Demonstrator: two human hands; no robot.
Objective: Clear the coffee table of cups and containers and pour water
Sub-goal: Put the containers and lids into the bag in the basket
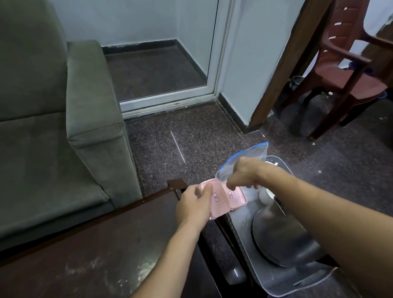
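Head view — pink, labelled containers (220, 207)

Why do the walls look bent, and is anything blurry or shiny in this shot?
Head view: the wide lens bends the door frame and leans the walls; the right hand and zip bag are motion-smeared, the left hand gripping the pink container is sharper; light is dim and cool, with one thin white streak, likely glare, on the floor.

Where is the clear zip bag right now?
Head view, right of centre: the right hand holds the zip bag up, just beyond the pink container, above the grey tray.
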